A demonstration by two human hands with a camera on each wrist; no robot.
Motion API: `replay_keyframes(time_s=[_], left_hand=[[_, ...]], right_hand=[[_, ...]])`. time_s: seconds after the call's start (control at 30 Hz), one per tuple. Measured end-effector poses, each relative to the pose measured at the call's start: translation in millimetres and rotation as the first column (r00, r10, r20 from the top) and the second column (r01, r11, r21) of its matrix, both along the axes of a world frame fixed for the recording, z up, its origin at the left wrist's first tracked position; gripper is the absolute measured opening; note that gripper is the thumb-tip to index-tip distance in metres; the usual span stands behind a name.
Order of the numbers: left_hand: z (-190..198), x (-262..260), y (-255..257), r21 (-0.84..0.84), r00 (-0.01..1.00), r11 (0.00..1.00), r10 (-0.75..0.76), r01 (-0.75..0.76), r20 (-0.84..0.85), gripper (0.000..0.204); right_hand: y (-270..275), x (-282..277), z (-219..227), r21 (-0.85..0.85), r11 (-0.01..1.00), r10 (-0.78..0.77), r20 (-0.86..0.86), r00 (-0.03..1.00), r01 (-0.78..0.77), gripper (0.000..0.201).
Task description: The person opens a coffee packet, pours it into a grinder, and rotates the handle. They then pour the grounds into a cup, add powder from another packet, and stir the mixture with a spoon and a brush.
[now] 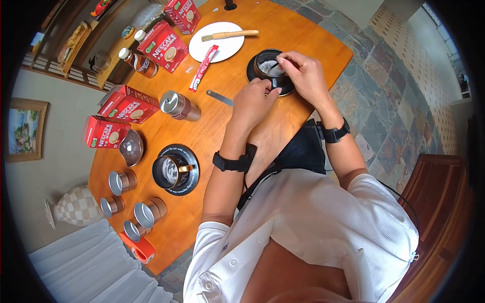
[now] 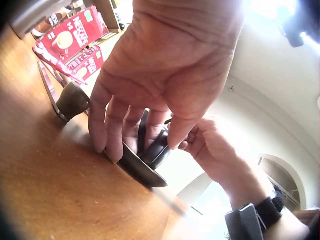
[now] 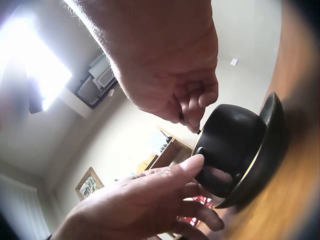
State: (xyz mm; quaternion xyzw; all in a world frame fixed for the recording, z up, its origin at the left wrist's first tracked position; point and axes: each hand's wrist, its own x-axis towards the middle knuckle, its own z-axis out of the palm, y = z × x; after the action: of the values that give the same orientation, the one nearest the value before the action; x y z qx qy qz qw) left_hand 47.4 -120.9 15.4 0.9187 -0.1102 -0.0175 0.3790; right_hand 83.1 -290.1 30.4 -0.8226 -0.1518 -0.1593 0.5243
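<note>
Pinching the handle [image 3: 211, 184] with the left hand [image 1: 252, 102] and a dark stick [image 1: 274, 66] with the right hand [image 1: 305, 76], could slop white contents [image 1: 264, 65] from the cup [image 3: 232, 132], on its saucer [image 3: 272, 142] near the table [image 1: 323, 45] edge, by stirring too hard.

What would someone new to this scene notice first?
Probably the red Nescafé boxes, standing toward the far left of the wooden table. Next, the dark cup farther right: the left hand grips its handle, while the right hand pinches a thin dark utensil at its rim. Then the gold-handled cup, toward the left, on a lettered saucer.
</note>
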Motion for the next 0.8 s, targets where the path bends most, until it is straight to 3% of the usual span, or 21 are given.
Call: replay_keyframes(time_s=[0.13, 0.23, 0.33, 0.4, 0.43, 0.5, 0.8], left_hand=[[0.0, 0.2, -0.2, 0.002, 1.0, 1.0, 0.006, -0.006, 0.009, 0.032], [-0.4, 0.0, -0.7, -0.002, 1.0, 1.0, -0.001, 0.001, 0.007, 0.033], [0.3, -0.2, -0.3, 0.007, 1.0, 1.0, -0.001, 0.001, 0.0, 0.033], [0.0, -0.1, -0.3, 0.021, 1.0, 1.0, 0.0, 0.0, 0.008, 0.033], [0.2, -0.1, -0.6, 0.023, 1.0, 1.0, -0.004, 0.004, 0.008, 0.033], [1.4, -0.2, -0.6, 0.02, 1.0, 1.0, 0.002, -0.002, -0.009, 0.033], [1.4, -0.4, -1.0, 0.016, 1.0, 1.0, 0.004, -0.004, -0.003, 0.033]], right_hand=[[-0.9, 15.8, -3.6, 0.004, 1.0, -0.023, 0.055, 0.998, 0.023, 0.021], [-11.1, 12.1, 0.4, -0.082, 0.991, -0.093, 0.114, 0.989, 0.103, 0.021], [-15.3, 2.3, 5.2, -0.108, 0.986, -0.119, 0.065, 0.991, 0.126, 0.022], [-11.2, -1.4, 7.9, -0.032, 0.999, -0.035, -0.122, 0.992, 0.031, 0.021], [-8.6, 0.4, 5.2, -0.03, 0.999, -0.039, -0.122, 0.992, 0.035, 0.021], [-2.1, 8.1, -2.1, -0.065, 0.996, 0.053, -0.015, 0.998, -0.054, 0.022], [-17.8, 7.5, 6.8, -0.158, 0.981, -0.099, 0.073, 0.992, 0.109, 0.021]])
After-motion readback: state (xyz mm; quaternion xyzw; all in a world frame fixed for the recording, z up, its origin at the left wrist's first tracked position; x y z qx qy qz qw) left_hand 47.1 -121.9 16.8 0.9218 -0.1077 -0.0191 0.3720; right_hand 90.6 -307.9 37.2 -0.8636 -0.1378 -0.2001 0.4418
